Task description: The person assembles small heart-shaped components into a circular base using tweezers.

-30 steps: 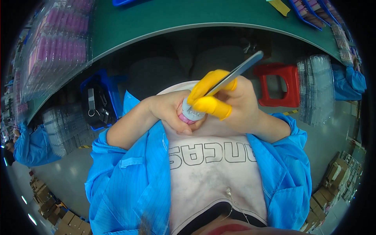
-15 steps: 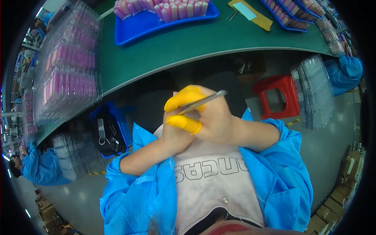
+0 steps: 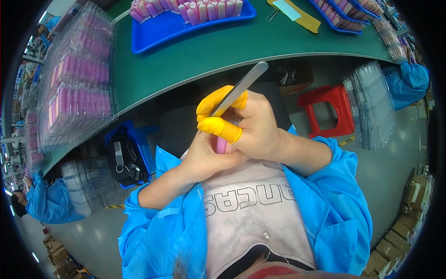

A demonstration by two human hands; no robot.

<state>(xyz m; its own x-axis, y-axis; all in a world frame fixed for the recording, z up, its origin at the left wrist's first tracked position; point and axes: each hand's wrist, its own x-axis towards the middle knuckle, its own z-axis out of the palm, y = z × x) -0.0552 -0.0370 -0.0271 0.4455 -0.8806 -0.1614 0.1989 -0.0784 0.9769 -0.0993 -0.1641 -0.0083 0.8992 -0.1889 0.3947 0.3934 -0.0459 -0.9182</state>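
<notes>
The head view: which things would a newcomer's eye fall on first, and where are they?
Probably first, the bright yellow rubbery finger covers on the right hand, near the centre, which grips a slim silver metal tool close to a pink object in the left hand. Next, the shallow blue plastic tray of pink-and-white pieces on the green table, at the top left of centre. Then the red plastic stool, to the right of the hands.

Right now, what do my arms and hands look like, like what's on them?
Your loose, bright blue sleeves are bunched up toward the elbows. Your right hand has smooth yellow covers on thumb and index finger; your left hand shows no covering, though its fingers are partly hidden.
</notes>
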